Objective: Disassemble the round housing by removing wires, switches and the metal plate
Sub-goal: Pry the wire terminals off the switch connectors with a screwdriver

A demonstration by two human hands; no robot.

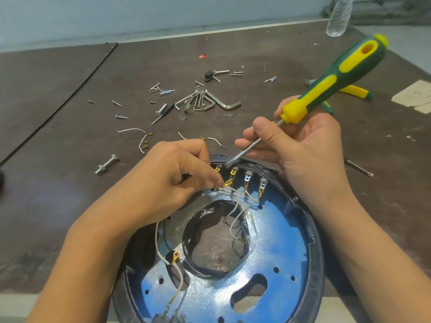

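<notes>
The round dark housing [313, 248] lies at the table's near edge with a blue metal plate [275, 234] inside it. White wires [235, 207] run from brass terminals [247, 180] at the switches along the far rim. My left hand [170, 180] pinches a brass connector [227, 183] on one wire. My right hand [300, 150] grips the steel shaft of a green and yellow screwdriver [335, 78]; its tip touches the far rim next to the terminals. A ring terminal [174, 256] on a white wire lies over the plate's left side.
Loose screws [161, 88], a bunch of hex keys [207, 101], a bolt [106, 164] and cut wire pieces [137, 136] are scattered across the brown table beyond the housing. Yellow-handled pliers [354, 90] lie at the right, a plastic bottle [339, 15] at the far right.
</notes>
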